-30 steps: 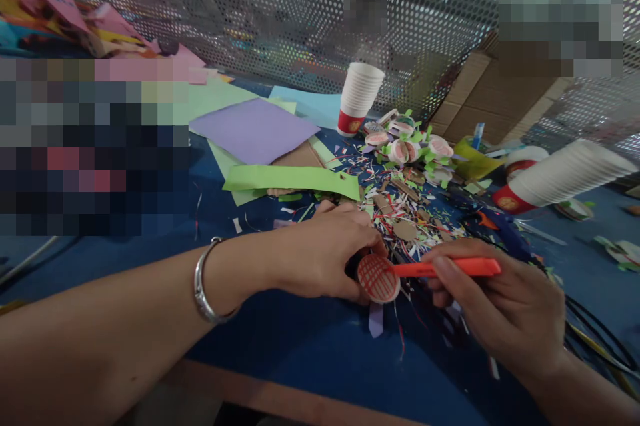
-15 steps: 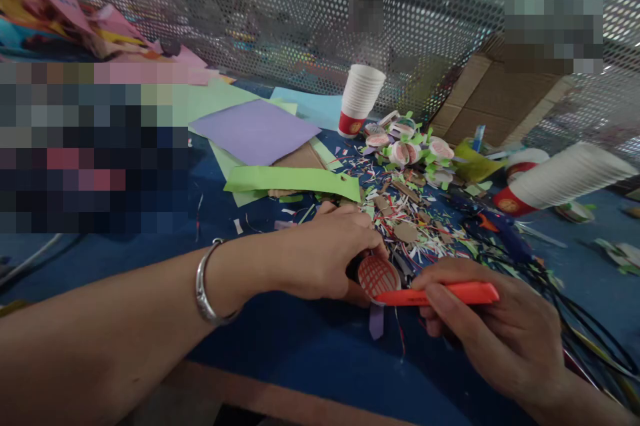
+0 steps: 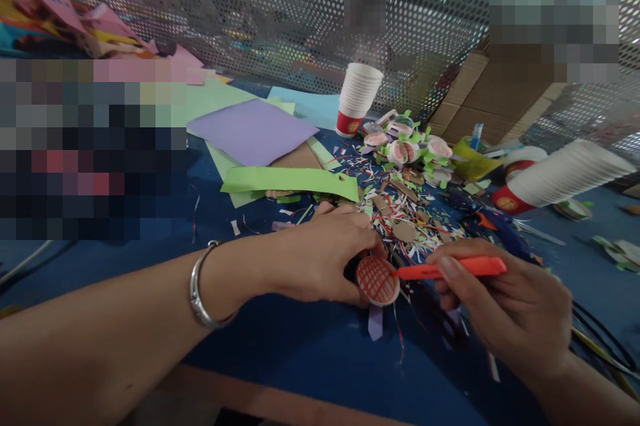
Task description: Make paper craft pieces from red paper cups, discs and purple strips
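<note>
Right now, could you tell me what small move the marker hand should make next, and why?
Probably a short stroke left across the round disc: the orange marker in the right hand touches its right edge, and the left hand steadies it.

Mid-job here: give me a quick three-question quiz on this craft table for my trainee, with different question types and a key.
1. Multiple choice: what does the right hand hold? A) scissors B) an orange marker C) a glue stick
2. True or false: the left hand has its grip on the round disc with red grid lines, and the marker's tip meets that disc.
3. Fill in: the cup stack at the far right lies on its ____.
Key: 1 B; 2 true; 3 side.
</note>
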A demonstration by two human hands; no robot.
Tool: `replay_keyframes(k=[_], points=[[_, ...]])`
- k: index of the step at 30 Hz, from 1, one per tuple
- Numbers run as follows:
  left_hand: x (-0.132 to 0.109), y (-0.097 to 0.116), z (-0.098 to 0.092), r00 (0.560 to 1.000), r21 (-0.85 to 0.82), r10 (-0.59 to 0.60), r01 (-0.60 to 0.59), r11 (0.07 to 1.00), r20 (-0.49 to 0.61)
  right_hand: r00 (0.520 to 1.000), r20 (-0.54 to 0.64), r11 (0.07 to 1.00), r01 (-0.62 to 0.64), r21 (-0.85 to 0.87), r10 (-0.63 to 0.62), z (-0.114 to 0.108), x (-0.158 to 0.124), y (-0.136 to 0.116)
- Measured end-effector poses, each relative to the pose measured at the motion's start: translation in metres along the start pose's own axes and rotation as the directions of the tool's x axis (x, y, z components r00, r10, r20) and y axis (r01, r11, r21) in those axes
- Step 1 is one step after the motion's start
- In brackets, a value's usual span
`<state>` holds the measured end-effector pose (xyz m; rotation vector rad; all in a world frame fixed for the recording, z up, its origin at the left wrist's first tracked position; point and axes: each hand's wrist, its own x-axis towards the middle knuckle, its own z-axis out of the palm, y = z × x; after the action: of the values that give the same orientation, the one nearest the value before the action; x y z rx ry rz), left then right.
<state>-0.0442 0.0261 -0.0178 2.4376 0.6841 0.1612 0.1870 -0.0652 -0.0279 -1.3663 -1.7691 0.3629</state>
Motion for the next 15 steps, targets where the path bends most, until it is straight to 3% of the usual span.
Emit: replay_keyframes(k=[8,15], points=[[-0.001,0.003,-0.003,0.999,0.02,-0.023,0.022,1.0,0.026,0.997,0.078,0.986,-0.009,0.165,-0.004,0.005,-0.006,-0.01],[-0.001,0.002,-0.001,1.0,0.018,-0.019,0.018,1.0,0.016,0.994,0.102,0.981,-0.058,0.184,0.039,0.008,-0.006,-0.011]])
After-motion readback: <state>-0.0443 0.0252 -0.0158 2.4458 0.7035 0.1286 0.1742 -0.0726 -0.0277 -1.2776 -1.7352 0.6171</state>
